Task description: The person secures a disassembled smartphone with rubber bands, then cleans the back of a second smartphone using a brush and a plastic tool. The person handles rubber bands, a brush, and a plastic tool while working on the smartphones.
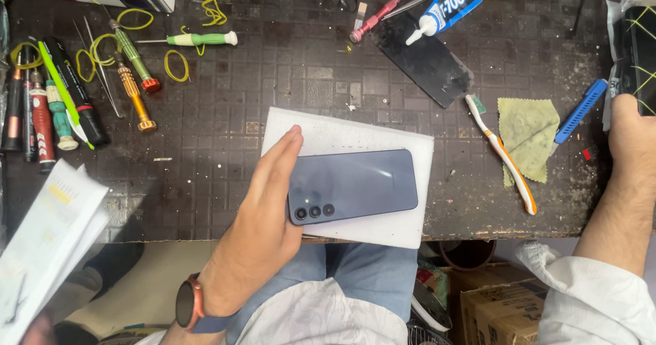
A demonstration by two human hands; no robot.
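A dark blue phone [355,184] lies back up, its three camera lenses toward me, on a white foam pad [417,229] at the near edge of the dark worktable [273,78]. My left hand [266,208] rests flat against the phone's left end, fingers straight along its edge and on the pad. My right hand [632,136] reaches to the far right edge of the table, closed on a dark phone-like slab [639,58] wrapped with yellow rubber bands; its fingers are mostly hidden.
Screwdrivers [133,88] and pens [61,99] lie at left among yellow rubber bands. A black glass panel [424,64], glue tube [444,10], toothbrush [506,157], green cloth [529,136] and blue tool [581,110] are at right. Paper booklet [41,242] lower left, cardboard box [499,304] below.
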